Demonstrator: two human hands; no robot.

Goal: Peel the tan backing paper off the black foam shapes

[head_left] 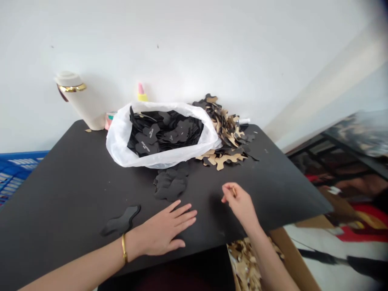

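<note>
My left hand [169,228], a gold bangle on its wrist, has its fingers spread low over the black table. Just beyond its fingertips lie overlapping black shaped pieces [171,184]. Beside the wrist, to the left, is a small stack of similar black pieces [121,221]. My right hand [239,202] is closed in a pinch above the table; a small tan bit shows at its fingers, too little to name. Behind both hands stands a white plastic bag [118,147], its mouth wide, full of black printed pieces [165,133].
Black and tan cutout scraps [227,133] are heaped right of the bag, against the wall. A white tumbler [81,101] leans at the back left. Below the front edge, a cardboard box [294,258] holds tan scraps. A blue crate [15,173] is at the left.
</note>
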